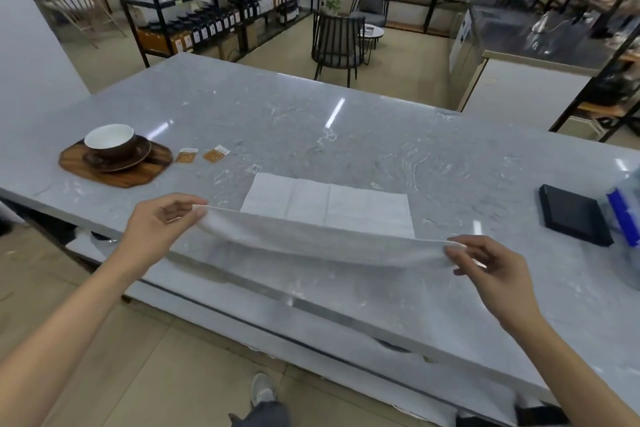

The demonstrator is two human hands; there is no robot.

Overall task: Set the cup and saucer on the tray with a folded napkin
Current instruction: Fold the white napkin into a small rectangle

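Observation:
A thin white napkin (pixel 325 218) lies partly on the grey marble counter, its near edge lifted off the surface. My left hand (pixel 162 218) pinches the near left corner and my right hand (pixel 485 267) pinches the near right corner. The far half stays flat on the counter. At the far left a brown cup (pixel 110 140) with a white inside stands on a brown saucer (pixel 138 158). The saucer rests on a dark wooden tray (pixel 138 177).
Two small orange sachets (pixel 202 154) lie right of the tray. A black flat box (pixel 573 218) and a clear bag with a blue label (pixel 623 215) sit at the counter's right end. The counter's near edge (pixel 294 302) runs below my hands. Chairs and shelves stand beyond.

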